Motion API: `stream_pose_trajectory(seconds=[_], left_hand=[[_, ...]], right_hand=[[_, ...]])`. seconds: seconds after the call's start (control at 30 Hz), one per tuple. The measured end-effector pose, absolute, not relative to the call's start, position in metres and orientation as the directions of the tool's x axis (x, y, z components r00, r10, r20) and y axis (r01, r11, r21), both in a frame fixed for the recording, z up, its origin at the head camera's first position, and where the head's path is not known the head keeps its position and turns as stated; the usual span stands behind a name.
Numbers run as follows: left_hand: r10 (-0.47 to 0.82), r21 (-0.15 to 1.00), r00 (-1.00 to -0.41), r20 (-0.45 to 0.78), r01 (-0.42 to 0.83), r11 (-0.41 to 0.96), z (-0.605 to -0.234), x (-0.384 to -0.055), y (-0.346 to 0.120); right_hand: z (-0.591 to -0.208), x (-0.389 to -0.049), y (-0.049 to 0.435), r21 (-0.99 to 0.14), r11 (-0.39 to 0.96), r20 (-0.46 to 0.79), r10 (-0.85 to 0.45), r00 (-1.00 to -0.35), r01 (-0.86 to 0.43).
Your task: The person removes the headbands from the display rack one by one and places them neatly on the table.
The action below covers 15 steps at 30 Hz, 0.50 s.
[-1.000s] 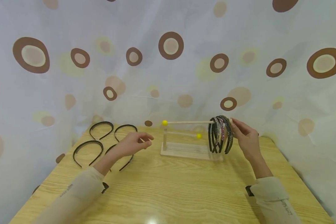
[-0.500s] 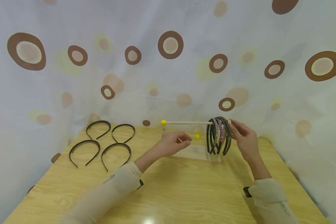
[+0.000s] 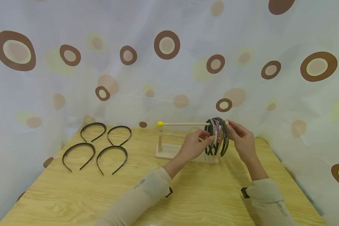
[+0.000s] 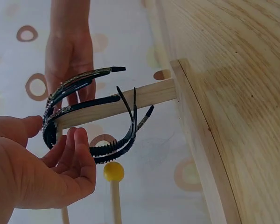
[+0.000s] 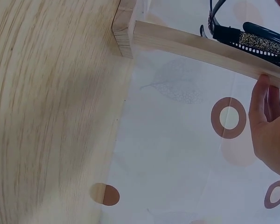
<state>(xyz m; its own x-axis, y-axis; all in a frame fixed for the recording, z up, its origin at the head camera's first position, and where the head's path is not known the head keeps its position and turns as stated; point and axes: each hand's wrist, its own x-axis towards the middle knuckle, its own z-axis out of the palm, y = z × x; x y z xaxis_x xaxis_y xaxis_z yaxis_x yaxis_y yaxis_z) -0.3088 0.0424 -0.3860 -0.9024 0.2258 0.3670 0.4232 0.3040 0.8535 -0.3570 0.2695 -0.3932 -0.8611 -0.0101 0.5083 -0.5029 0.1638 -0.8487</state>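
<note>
A wooden headband stand (image 3: 168,150) has a horizontal dowel (image 3: 183,124) tipped with a yellow ball (image 3: 160,124). Several headbands (image 3: 223,138), black-toothed with silver, pink and dark glitter, hang bunched at the dowel's right end. My left hand (image 3: 195,144) has come up to them from the left; in the left wrist view its thumb (image 4: 30,128) and curled fingers (image 4: 79,154) lie on either side of the bunch, pinching at its near edge. My right hand (image 3: 244,141) grips the top of the stand's upright post (image 5: 186,44), right behind the headbands.
Several black toothed headbands (image 3: 78,146) lie spread on the left of the wooden table (image 3: 147,175). A lower peg with a yellow ball (image 4: 114,171) sticks out below the dowel. A dotted curtain (image 3: 130,72) rises behind the table.
My left hand has moved right, from over the loose headbands to the bunch on the stand. My right hand keeps its grip on the post. The view has shifted slightly.
</note>
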Motion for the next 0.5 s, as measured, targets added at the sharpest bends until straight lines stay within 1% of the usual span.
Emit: stream_pose_trajectory(seconds=[0.1, 0.33, 0.5], left_hand=[[0.214, 0.859, -0.907, 0.363, 0.414, 0.299, -0.3891, -0.3098, 0.0471], [0.218, 0.839, -0.895, 0.389, 0.442, 0.318, -0.3906, -0.3092, 0.0515], [0.205, 0.839, -0.901, 0.382, 0.431, 0.331, -0.3896, -0.3071, 0.0525]], right_hand=[[-0.3934, -0.3570, 0.2681, -0.848, 0.172, 0.509, -0.005, -0.861, -0.502], [-0.3946, -0.3565, 0.2684, -0.847, 0.185, 0.508, 0.006, -0.861, -0.498], [-0.3949, -0.3560, 0.2693, -0.845, 0.182, 0.511, -0.002, -0.860, -0.503]])
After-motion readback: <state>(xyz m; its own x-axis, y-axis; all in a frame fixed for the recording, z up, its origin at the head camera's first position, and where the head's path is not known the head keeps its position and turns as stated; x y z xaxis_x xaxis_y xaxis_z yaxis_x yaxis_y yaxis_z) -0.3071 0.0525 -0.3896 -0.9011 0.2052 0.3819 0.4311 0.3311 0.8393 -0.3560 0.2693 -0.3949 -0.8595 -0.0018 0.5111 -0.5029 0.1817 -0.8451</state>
